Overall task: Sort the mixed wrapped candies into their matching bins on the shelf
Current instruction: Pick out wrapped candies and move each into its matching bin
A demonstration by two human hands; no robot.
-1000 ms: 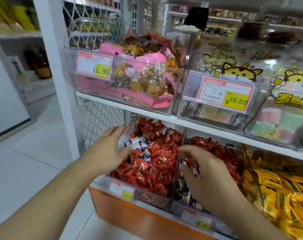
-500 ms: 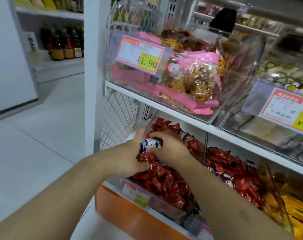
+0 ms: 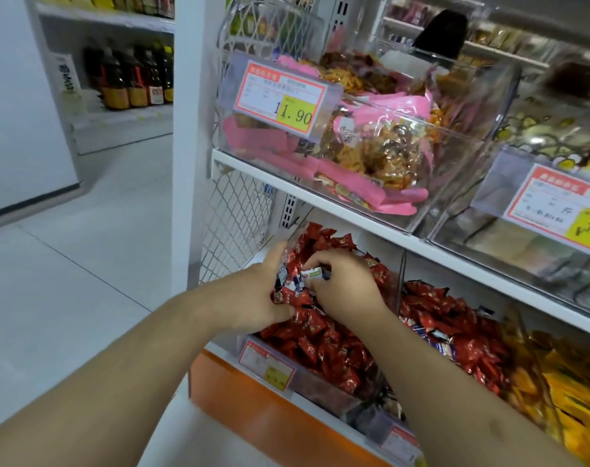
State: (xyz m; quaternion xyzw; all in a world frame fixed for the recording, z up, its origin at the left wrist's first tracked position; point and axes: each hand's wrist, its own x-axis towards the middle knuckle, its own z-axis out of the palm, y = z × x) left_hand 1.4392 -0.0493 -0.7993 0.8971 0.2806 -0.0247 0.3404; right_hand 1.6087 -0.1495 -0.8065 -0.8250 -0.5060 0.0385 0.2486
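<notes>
only stuff i can read: "11.90" on the price tag (image 3: 280, 97) clipped to the upper-left bin (image 3: 371, 197), other tags too blurry tbh

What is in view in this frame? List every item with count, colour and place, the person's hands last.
red candies: many, red wrappers, leftmost clear bin on the lower shelf
blue-and-white candies: a few, among the red ones, between the hands
second bin candies: many red with some blue-and-white, next bin to the right
yellow packets: many, lower shelf, far right
pink snack packs: several, clear bin on the upper shelf
price tag: one, red-and-white with yellow patch, front of the upper bin
dark bottles: a row, background shelf at left
left hand: in the leftmost bin, gripping candies
right hand: same bin, pinching a white-wrapped candy
</notes>
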